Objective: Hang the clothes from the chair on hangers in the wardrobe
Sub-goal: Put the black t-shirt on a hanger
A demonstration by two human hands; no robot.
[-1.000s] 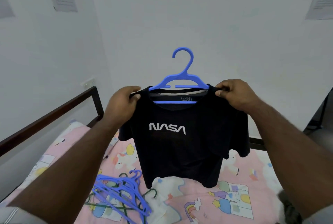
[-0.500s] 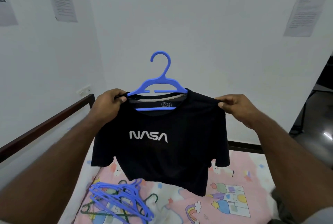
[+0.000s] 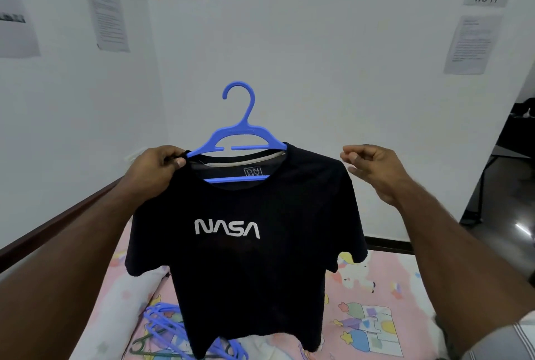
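Observation:
A black NASA T-shirt (image 3: 254, 267) hangs on a blue plastic hanger (image 3: 240, 139) in mid-air over the bed. My left hand (image 3: 157, 168) pinches the shirt's left shoulder together with the hanger's left end and carries both. My right hand (image 3: 373, 168) hovers just right of the shirt's other shoulder, apart from the cloth, fingers loosely bent and holding nothing. The hanger's hook points up, free of any rail. No wardrobe or chair is in view.
Below lies a bed with a pink cartoon sheet (image 3: 385, 301) and a dark wooden side rail (image 3: 58, 226). A pile of several blue and green hangers (image 3: 168, 330) lies on the sheet at lower left. White walls with posted papers stand ahead; a doorway (image 3: 515, 157) opens at right.
My right hand has let go of the shirt's right shoulder and drawn slightly away. The shirt now hangs from the hanger and my left hand alone, and the view has tilted up.

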